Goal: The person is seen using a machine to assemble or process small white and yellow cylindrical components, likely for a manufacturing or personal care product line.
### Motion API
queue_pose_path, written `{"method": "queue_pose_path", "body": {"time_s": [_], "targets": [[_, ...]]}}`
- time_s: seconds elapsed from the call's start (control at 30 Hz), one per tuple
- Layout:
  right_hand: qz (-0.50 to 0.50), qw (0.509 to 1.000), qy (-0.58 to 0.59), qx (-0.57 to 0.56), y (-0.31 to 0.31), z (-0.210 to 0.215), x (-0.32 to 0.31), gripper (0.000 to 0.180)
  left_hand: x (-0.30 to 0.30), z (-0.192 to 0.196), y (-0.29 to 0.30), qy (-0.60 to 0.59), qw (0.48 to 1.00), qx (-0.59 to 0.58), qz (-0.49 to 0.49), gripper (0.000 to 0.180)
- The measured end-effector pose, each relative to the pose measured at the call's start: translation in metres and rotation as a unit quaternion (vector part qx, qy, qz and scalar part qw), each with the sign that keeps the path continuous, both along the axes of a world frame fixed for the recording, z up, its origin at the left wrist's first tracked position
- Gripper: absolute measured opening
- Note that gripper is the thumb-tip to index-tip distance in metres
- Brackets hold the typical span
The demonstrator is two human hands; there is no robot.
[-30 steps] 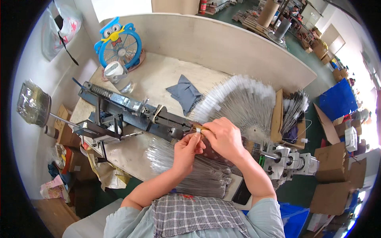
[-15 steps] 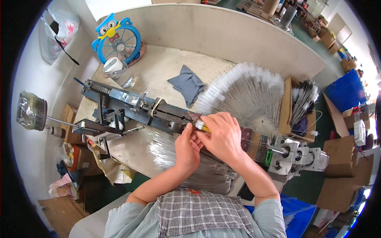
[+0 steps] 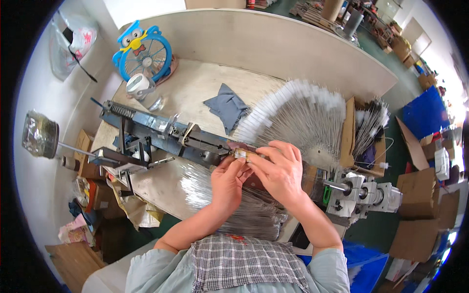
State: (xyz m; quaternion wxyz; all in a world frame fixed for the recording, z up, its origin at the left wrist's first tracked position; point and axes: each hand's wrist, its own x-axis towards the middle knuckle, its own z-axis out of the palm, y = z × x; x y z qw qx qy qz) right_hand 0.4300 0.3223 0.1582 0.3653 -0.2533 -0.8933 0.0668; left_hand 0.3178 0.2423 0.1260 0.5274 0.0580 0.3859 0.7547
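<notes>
Half a second earlier, the right hand (image 3: 281, 171) had curled over a small piece with a strong yellow patch in view; by this moment it sat a little further right, its upper fingers lifted and loosely spread, with its thumb side down beside the work. The left hand (image 3: 226, 186) had its thumb and fingertips together, clamped on the small whitish piece (image 3: 240, 153), which lay between the two hands, just beside the near end of the long dark metal fixture (image 3: 171, 134). Whether the right fingertips also gripped the piece could not be told, because the fingers overlapped there. The change suggested that the left hand now steadied the piece while the right one worked with a looser touch, so the handling seemed to be still under way. The things around the hands appeared unchanged: the fan of thin wires (image 3: 303, 119) with white ends spread beyond the right hand, a second bundle of wires (image 3: 254, 217) lay below both hands, and the grey cloth (image 3: 226, 106) rested on the counter (image 3: 195, 85).
</notes>
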Motion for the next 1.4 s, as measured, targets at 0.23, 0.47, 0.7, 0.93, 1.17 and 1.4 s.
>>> {"method": "queue_pose_path", "body": {"time_s": [0.23,0.47,0.7,0.93,1.17,1.4], "targets": [[0.011,0.999,-0.032,-0.03,-0.005,0.005,-0.013,0.024,-0.002,-0.002,0.0,-0.025,1.0,0.006,0.008,0.014],[0.01,0.999,-0.031,-0.038,-0.005,0.005,-0.017,0.025,-0.003,-0.005,-0.002,-0.088,0.996,0.024,0.012,0.015],[-0.027,0.999,-0.003,-0.031,-0.012,0.001,-0.02,0.028,-0.003,-0.002,-0.004,-0.065,0.998,0.019,0.015,0.013],[-0.043,0.999,-0.01,-0.016,-0.011,0.002,-0.006,0.021,-0.001,-0.003,-0.002,-0.049,0.999,0.017,-0.004,0.016],[-0.026,0.999,-0.023,-0.027,-0.009,0.007,-0.004,0.022,-0.001,-0.002,0.0,-0.052,0.998,0.013,0.013,0.014],[-0.031,0.999,-0.015,-0.035,-0.012,0.005,-0.005,0.021,-0.002,-0.004,0.0,-0.043,0.999,0.018,0.011,0.014]]}}
